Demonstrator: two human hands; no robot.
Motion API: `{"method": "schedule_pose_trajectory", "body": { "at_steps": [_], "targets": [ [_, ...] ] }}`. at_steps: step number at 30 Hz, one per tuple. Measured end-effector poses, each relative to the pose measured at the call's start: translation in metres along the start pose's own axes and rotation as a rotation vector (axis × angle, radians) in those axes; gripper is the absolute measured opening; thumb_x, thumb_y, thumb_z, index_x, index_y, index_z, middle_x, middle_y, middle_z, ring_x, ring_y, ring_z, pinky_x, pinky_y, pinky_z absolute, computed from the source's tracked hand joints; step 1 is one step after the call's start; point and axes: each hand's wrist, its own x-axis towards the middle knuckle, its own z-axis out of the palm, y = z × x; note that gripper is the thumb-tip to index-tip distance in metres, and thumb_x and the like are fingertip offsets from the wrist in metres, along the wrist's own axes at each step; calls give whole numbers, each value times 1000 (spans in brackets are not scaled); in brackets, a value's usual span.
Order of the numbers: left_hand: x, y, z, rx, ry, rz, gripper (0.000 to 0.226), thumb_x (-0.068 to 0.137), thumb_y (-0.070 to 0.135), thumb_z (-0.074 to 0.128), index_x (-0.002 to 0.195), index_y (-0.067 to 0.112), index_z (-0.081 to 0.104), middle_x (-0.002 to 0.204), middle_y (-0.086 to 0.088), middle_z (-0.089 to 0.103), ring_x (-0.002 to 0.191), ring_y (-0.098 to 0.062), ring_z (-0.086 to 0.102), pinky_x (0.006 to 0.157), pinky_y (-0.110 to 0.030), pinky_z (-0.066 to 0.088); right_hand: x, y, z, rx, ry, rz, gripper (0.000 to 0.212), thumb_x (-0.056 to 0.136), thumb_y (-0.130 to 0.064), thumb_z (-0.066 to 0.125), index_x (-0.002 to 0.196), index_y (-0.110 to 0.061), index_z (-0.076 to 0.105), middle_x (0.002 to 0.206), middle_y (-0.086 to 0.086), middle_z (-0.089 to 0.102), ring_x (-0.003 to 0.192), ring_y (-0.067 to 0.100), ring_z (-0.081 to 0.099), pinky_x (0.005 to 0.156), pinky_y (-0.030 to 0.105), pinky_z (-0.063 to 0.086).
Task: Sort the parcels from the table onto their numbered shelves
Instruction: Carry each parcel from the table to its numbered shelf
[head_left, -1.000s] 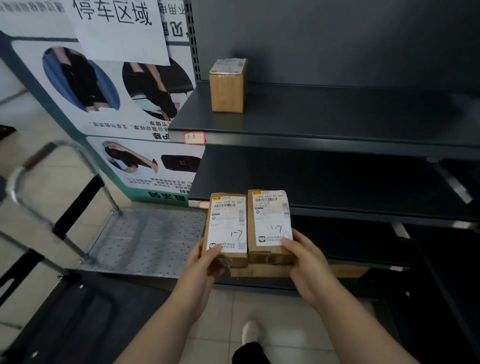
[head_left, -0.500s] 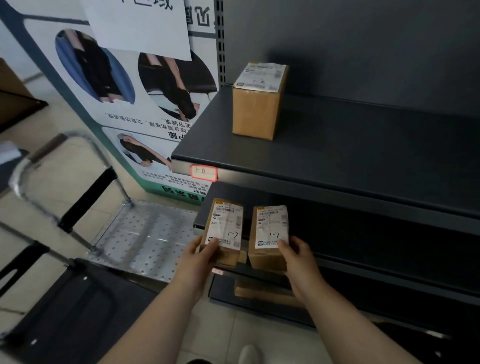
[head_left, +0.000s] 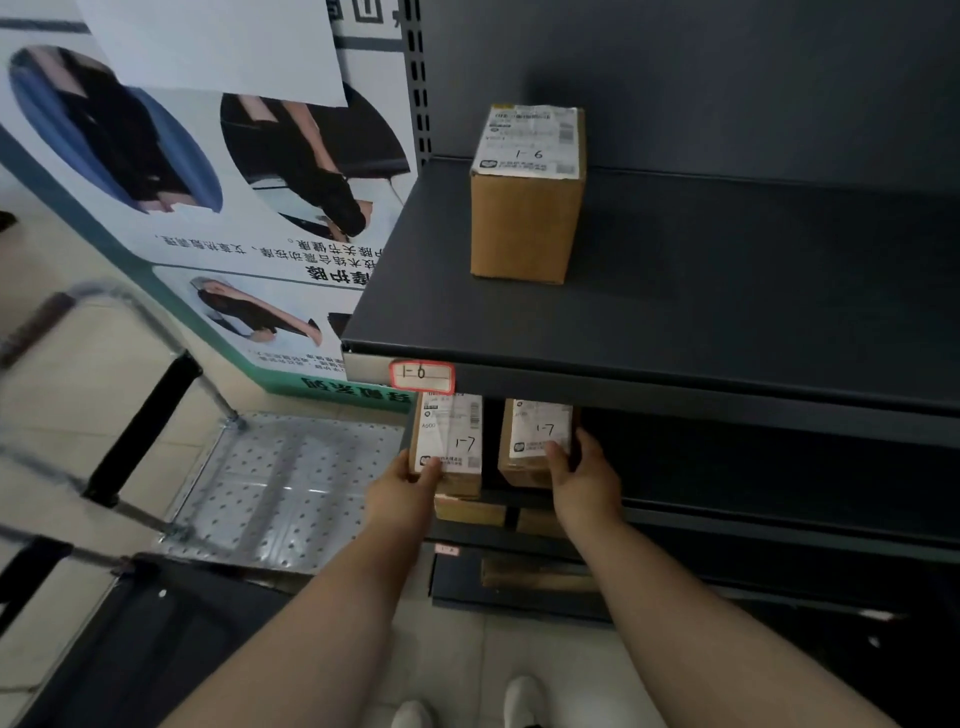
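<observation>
Two small brown parcels with white labels marked 1-7 sit side by side at the front of the shelf (head_left: 779, 512) under the red 1-6 tag (head_left: 422, 376). My left hand (head_left: 410, 480) grips the near end of the left parcel (head_left: 449, 441). My right hand (head_left: 582, 475) grips the near end of the right parcel (head_left: 535, 441). The far ends of both parcels are hidden under the shelf above. More brown parcels (head_left: 470, 512) lie beneath them. A taller box marked 1-6 (head_left: 524, 208) stands on the upper shelf (head_left: 675, 312).
A metal platform cart (head_left: 280, 483) with a tubular handle (head_left: 104, 364) stands on the tiled floor at left. A poster panel (head_left: 208, 208) rises beside the shelving. Another brown parcel (head_left: 535, 574) lies on a lower shelf. My shoes (head_left: 519, 701) show at the bottom.
Both hands have carried the two 1-7 parcels forward under the 1-6 shelf edge, and my view has moved closer to the shelving.
</observation>
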Motion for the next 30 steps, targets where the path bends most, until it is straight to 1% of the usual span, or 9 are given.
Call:
{"method": "schedule_pose_trajectory", "body": {
  "at_steps": [2,4,7,10,16,19,21,24,30],
  "targets": [
    [10,0,1,98,22,5,45,93,40,56,133,21,50,126,-9,57,115,-31,56,97,-50,48,3,5,0,-73,-28,-36,51,99,-36,45,146,-24,31,146,7,41,130,26,44,101,36,39],
    [10,-2,0,264,82,25,64,94,43,54,149,21,31,146,-12,33,133,-33,36,110,-47,34,-1,12,-2,-195,-66,-81,55,100,-37,40,150,-25,22,156,4,24,138,25,32,108,36,32],
    [-7,-10,-8,560,116,361,62,99,40,43,152,18,21,156,-11,19,143,-29,18,116,-40,17,-11,22,-9,-562,-71,-292,60,102,-38,29,152,-22,1,160,-3,-7,147,15,-3,119,32,7],
    [-14,-30,-10,921,-9,672,58,100,41,24,150,13,25,157,-8,23,146,-25,15,119,-34,5,-21,23,-12,-810,-77,-508,61,102,-40,22,147,-18,-13,150,-5,-25,138,9,-25,113,28,-13],
    [-8,-32,-2,1160,-186,694,62,102,42,2,145,8,33,150,-10,36,140,-25,31,114,-37,7,-24,24,-1,-997,-221,-491,62,101,-46,17,141,-17,-22,154,1,-26,138,13,-28,112,30,-17],
    [-2,-22,2,1221,-196,745,82,81,56,-33,148,15,-7,158,-3,-11,146,-21,-7,118,-32,-10,-19,23,1,-985,-283,-461,66,102,-45,19,148,-15,-16,156,2,-24,138,11,-27,113,29,-16],
    [3,-14,2,1232,-210,732,69,85,58,-25,142,19,-24,150,1,-30,142,-17,-25,116,-34,-16,-15,18,1,-972,-303,-453,66,102,-44,21,149,-15,-15,156,2,-23,141,13,-24,114,30,-15],
    [10,-3,5,1267,-211,715,59,102,45,9,141,18,-27,148,0,-34,141,-17,-28,116,-35,-15,-5,11,1,-958,-333,-426,66,102,-44,22,149,-17,-15,156,0,-24,142,13,-23,117,32,-11],
    [21,9,5,1288,-294,686,60,103,43,14,141,19,-26,149,0,-32,142,-16,-26,118,-36,-12,12,1,5,-968,-360,-409,66,102,-43,24,149,-16,-14,156,1,-23,143,15,-21,119,35,-7]
  ]
}}
